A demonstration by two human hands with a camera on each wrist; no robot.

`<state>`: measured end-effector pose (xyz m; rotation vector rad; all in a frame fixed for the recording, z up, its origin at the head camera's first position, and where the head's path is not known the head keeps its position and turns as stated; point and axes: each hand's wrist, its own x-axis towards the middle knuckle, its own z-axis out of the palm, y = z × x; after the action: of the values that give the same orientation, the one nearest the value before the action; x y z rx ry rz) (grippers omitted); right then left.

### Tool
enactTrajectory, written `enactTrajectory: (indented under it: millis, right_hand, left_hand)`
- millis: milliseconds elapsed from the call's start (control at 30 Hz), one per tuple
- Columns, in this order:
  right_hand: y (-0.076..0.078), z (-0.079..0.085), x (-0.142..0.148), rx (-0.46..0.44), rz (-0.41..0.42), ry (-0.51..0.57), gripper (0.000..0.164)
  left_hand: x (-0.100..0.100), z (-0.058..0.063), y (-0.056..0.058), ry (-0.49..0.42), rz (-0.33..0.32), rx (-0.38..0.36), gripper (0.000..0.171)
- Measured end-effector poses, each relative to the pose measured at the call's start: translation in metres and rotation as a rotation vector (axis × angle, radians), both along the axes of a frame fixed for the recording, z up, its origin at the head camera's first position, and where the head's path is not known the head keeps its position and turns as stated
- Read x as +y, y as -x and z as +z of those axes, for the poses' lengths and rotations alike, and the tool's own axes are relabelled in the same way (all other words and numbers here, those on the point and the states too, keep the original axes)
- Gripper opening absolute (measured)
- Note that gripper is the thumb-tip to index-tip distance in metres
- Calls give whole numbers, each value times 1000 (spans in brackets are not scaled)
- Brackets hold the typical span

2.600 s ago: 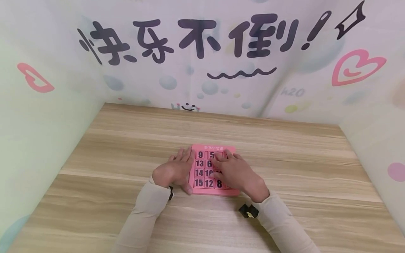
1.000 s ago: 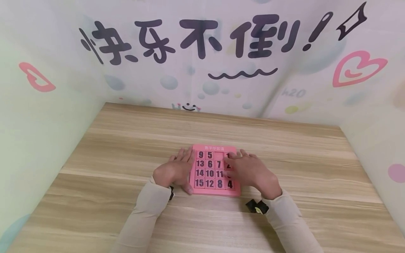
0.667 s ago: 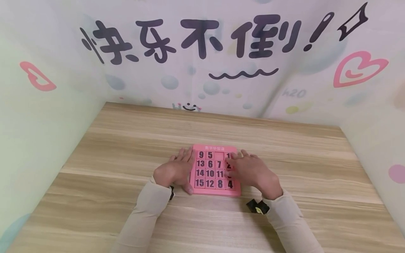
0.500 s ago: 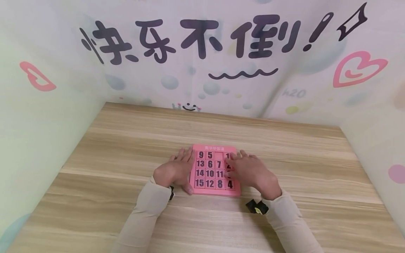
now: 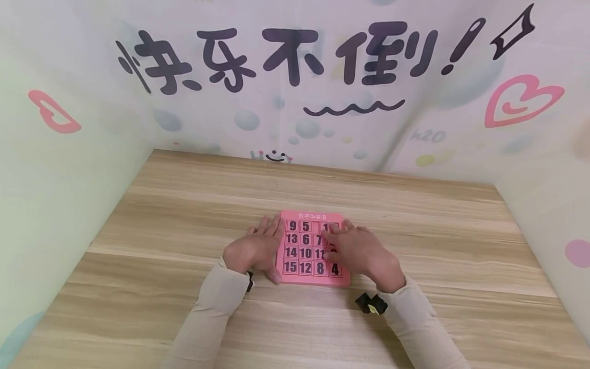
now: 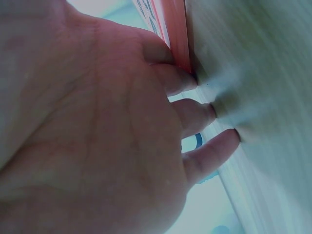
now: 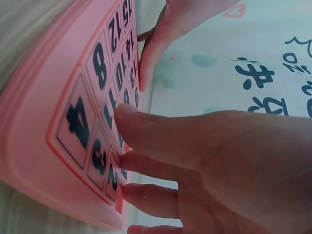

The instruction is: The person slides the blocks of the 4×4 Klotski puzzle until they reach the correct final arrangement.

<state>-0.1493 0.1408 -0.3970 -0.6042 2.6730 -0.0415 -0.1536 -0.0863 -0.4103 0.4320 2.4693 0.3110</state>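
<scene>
On my feed, the left hand (image 5: 258,248) lay straight-fingered against the left edge of the pink number puzzle (image 5: 299,280); the right hand (image 5: 360,251), loosely extended, touched its tiles (image 5: 305,253) (the 1 tile (image 5: 325,227) straddled two columns). The puzzle rested on the wooden table (image 5: 295,328), before a lettered backdrop (image 5: 295,97).

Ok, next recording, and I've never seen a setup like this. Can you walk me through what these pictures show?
There is no machine here: a person works with two bare hands. The wide picture comes from a camera worn on the head, looking forward and down; the two close ones come from a camera on each wrist.

On the wooden table lies a pink board of numbered tiles. The left hand lies along its left edge. The right hand reaches over the right side, fingers on the tiles near tile 1, just beside the gap in the top row. Neither hand appears to grip anything; both only touch the board.
</scene>
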Motion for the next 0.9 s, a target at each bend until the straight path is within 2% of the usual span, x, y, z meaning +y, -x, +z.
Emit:
enactTrajectory:
  millis: [433,900]
  right_hand:
    - [-2,-2,-6,-10,9,2,65]
    - [-3,-6,-11,26,45,0,66]
  left_hand:
    - [0,1,-1,-35,19,-14,134]
    - [-1,1,-1,-43,17,-13,134]
